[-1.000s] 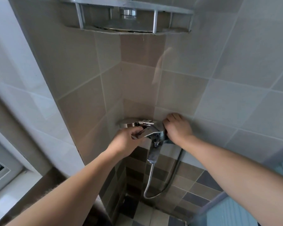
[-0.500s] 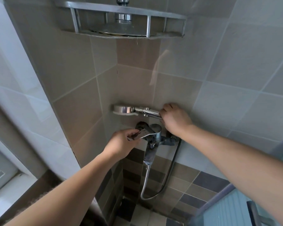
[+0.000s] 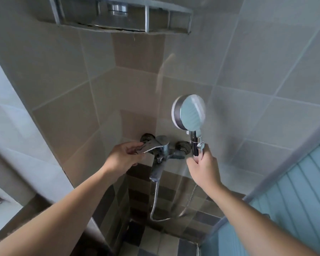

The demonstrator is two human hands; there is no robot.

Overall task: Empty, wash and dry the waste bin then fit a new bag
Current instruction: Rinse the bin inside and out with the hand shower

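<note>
I cannot see the waste bin anywhere from the head camera; this view takes in only a tiled shower corner. My right hand is wrapped round the chrome handle of the round hand shower with the pale blue-grey spray face, holding it upright in front of the wall with the face turned toward me, up and to the right of the tap. A ribbed metal shower hose drops from the tap's spout, loops low near the floor and climbs back toward that hand. My left hand has its fingers and thumb pinched on the end of the flat chrome lever of the wall-mounted chrome mixer tap, which sits at the corner where the beige tiles meet. Above, at the top edge, a chrome wire corner shelf carries a shiny round metal object I cannot identify. Below the tap the wall changes to small brown and grey mosaic tiles. At lower right runs a pale blue ribbed panel behind a grey frame edge.
</note>
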